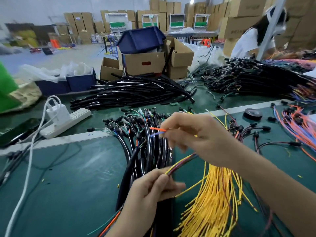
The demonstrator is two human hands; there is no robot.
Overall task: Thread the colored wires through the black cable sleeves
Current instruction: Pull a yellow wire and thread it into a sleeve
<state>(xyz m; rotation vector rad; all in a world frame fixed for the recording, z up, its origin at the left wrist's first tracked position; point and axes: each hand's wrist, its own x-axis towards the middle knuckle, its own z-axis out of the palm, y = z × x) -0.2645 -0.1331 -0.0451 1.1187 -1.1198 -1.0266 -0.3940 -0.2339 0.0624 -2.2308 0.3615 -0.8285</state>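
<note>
Wide warehouse hall: a pale wall (34, 7) runs across the upper left, and ceiling lamps (191, 1) glare along the top edge. Cardboard boxes (162, 7) are stacked high at the back, from top centre to top right. In front of them stands a row of white-framed stations (116, 21) with green panels. A grey floor (82, 52) opens at middle left. Down low, a green worktable (68, 177) fills the frame, with a metal strip (68, 139) crossing it. A slanted grey post (271, 31) stands upper right.

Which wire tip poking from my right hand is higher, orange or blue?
The orange tip; the blue tip pokes out just below it, both pointing left.
</note>
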